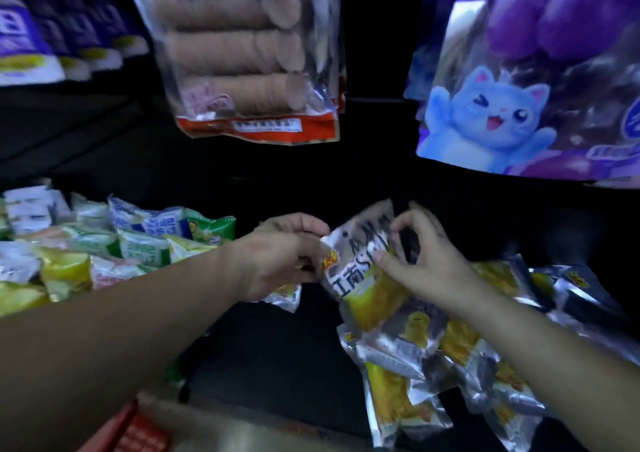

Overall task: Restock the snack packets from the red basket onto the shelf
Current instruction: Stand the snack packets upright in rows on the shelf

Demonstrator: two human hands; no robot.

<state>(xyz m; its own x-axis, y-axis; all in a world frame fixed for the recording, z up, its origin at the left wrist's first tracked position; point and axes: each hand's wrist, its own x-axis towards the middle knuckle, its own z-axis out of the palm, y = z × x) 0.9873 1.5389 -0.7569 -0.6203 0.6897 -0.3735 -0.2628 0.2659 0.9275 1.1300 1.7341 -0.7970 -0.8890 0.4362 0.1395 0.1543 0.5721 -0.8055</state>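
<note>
Both hands on 1 packet (360,271). Left hand (277,257): fingers curled on its left edge. Right hand (426,268): pinching its top right, thumb on the front. Packet is silver/yellow, held over the shelf (277,354), at the far end of the silver pile (433,375). Print reads "江南S…", rest blurred.

Silver pile: at least 5 like packets; overlap blocks an exact count.
Green pile (138,240), left: too jumbled to count.
Hanging: 1 biscuit bag (239,53), label unreadable; 1 cat bag (519,98), purple.
Top left: about 4 purple packs (27,39) in a row.
Basket (138,434): 1, red, only a corner at the bottom edge.
</note>
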